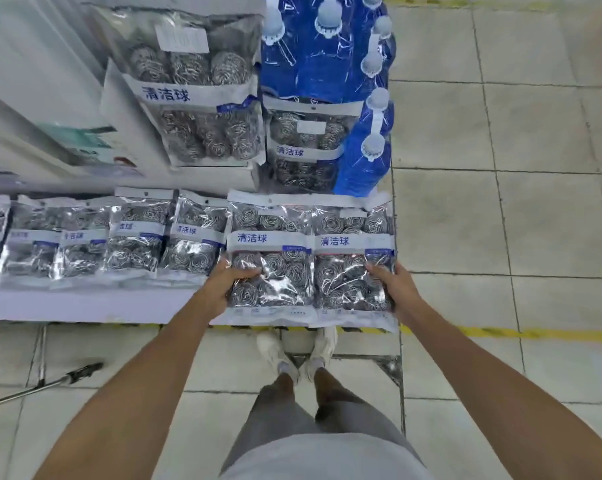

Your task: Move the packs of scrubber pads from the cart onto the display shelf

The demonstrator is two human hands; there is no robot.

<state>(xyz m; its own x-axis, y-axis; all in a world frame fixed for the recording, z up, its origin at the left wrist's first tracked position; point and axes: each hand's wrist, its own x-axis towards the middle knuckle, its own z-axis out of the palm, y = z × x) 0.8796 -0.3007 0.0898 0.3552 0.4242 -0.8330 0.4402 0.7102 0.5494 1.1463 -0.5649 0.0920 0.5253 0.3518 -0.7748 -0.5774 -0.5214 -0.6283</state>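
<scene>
Two clear packs of steel scrubber pads lie side by side in front of me. My left hand [228,284] grips the lower left edge of the left pack [270,258]. My right hand [393,285] grips the lower right edge of the right pack [353,261]. Both packs sit at the right end of the white display shelf [84,303], beside a row of several standing packs [136,233]. More packs rest further back: one [195,88] on a white box, another [304,150] below the blue bottles. The cart's metal frame [396,365] shows under the held packs.
Shrink-wrapped blue bottles [327,50] stand at the back, and one more [365,157] leans beside the far pack. A white shelf wall [32,64] rises at left. A metal handle [50,381] lies on the tiled floor at lower left. My feet [296,351] stand just below the packs.
</scene>
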